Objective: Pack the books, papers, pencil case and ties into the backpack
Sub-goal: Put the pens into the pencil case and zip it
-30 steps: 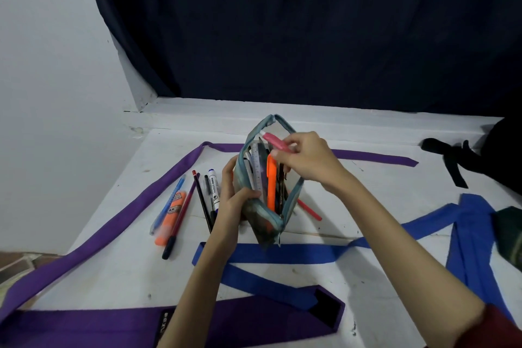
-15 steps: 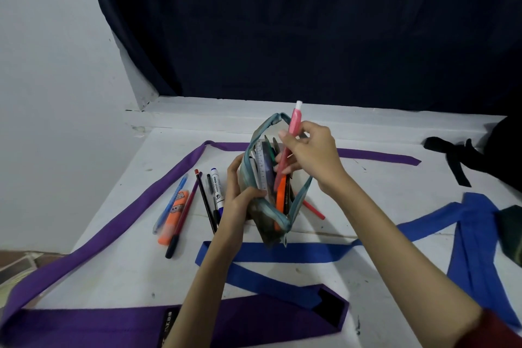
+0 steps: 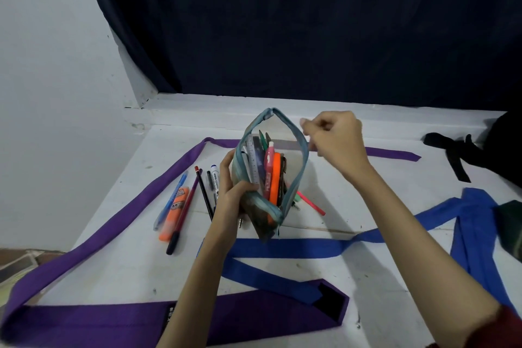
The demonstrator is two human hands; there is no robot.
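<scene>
The left hand sat low and central, forearm running up from the bottom edge, wrist straight. Its fingers were curled round in a firm clasp, thumb pressed across the front, knuckles facing left. The right hand hovered higher and further out, forearm stretched in from the lower right corner with a dark red sleeve at the elbow end. Its fingers were loosely bent inward, tips pinched close together with nothing visible between them, palm facing down and left, slightly blurred.
</scene>
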